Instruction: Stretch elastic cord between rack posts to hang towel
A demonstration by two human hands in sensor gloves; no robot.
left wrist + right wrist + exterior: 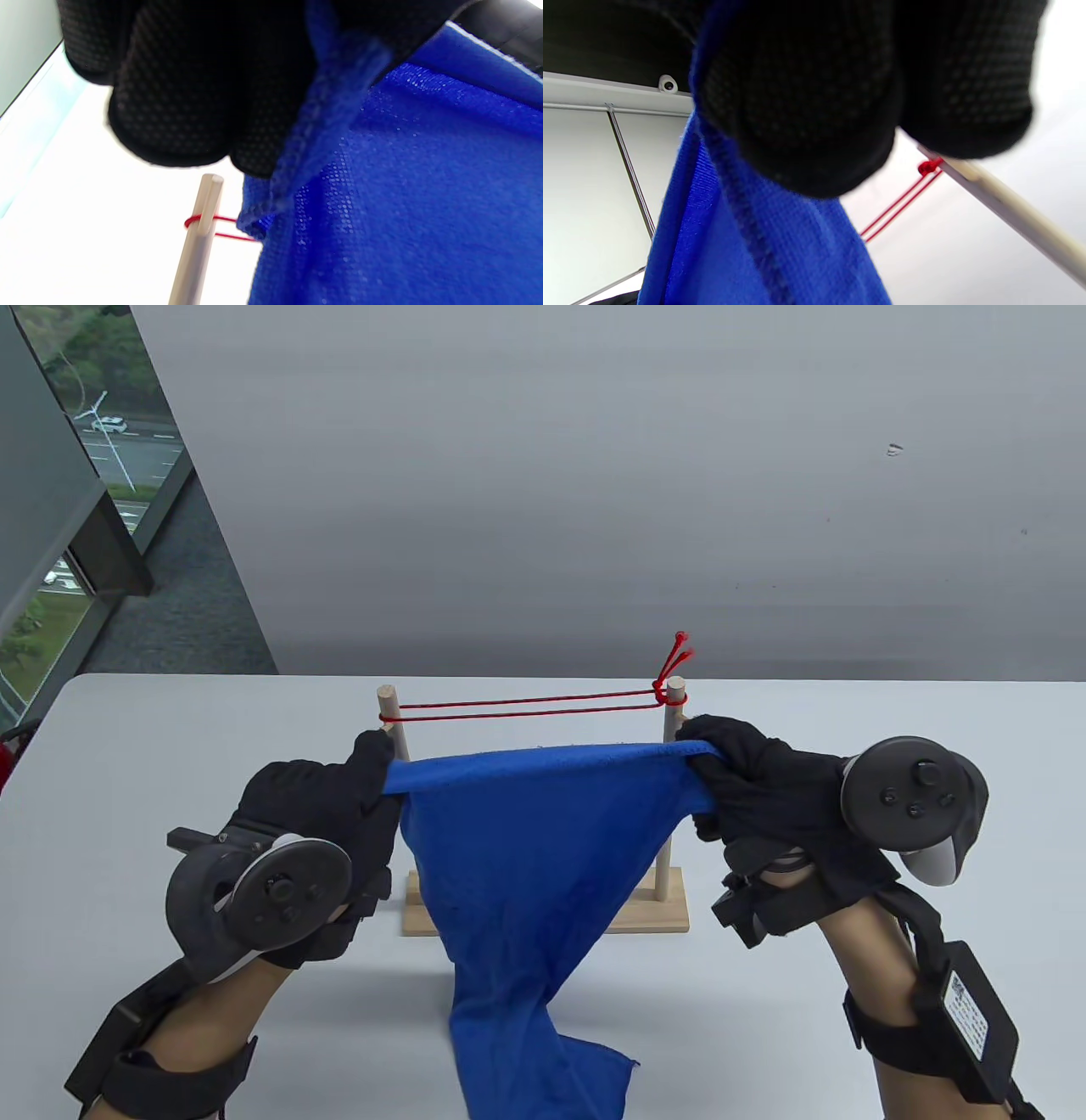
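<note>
Table view: small wooden rack (670, 913) stands on the white table (848, 814), with a left post (392, 723) and a right post (674, 712). Red cord (526, 707) runs doubled between the two post tops, knotted at the right post with loose ends sticking up. Blue towel (526, 848) is held up on the near side of the rack, just below the cord, top edge stretched flat between both hands, the rest hanging to a point with its tail lying on the table near the bottom edge. Left hand (339, 814) pinches the towel's left corner right beside the left post; right hand (747, 789) grips the bunched right corner beside the right post. Left wrist view: gloved fingers (169, 106) closed on the towel (403, 190) hem, left post (199, 237) just beyond with the cord (220, 226) looped around it near the top. Right wrist view: fingers (806, 106) clamped around the towel (780, 254) edge, right post (1009, 212) slanting past on the right, cord (899, 203) knot on it just beside the fingertips; cannot tell if the glove touches it.
</note>
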